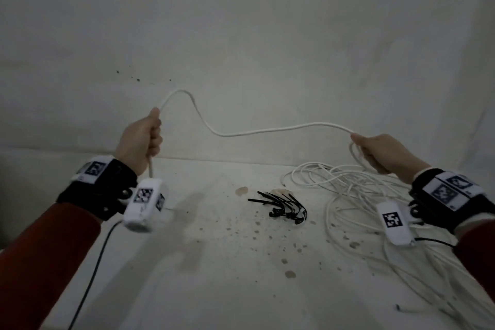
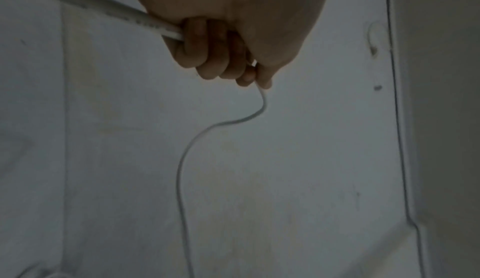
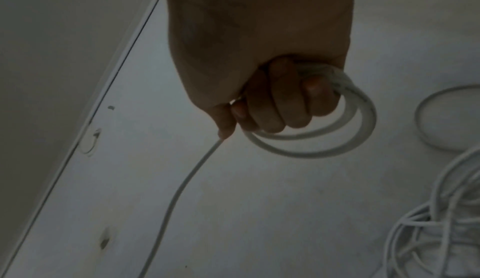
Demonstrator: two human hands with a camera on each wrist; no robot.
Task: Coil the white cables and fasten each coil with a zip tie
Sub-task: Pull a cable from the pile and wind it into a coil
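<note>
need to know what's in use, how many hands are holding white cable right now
2. The left hand grips the white cable in a fist, raised at left; the right hand holds its small coil at right, above the loose tangle.

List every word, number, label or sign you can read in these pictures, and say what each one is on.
No readable words or numbers.
White cable: faint grey print beside the left hand, too blurred to read.
Wrist camera housings and wrist bands: black-and-white square marker patterns, no lettering.
Zip ties and right hand: no text.
</note>
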